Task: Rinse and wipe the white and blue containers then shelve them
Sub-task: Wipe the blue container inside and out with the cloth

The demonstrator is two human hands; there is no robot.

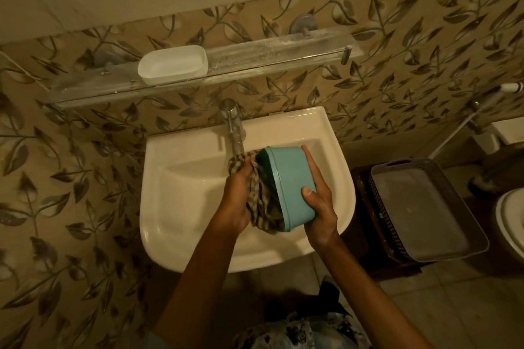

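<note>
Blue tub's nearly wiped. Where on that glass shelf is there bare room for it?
The glass shelf is bare from the white container rightward to its metal end post, and a shorter stretch is free left of the white container. The sink basin is crowded: both hands, cloth and blue container fill it.

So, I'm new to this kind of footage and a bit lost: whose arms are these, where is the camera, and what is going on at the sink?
The camera sits on a person's head, looking down at their own bare arms. The right hand holds a blue container over a white sink. The left hand presses a striped cloth into it, wiping. Above the tap, a white container stands on a glass shelf. A grey basket sits to the right.
</note>
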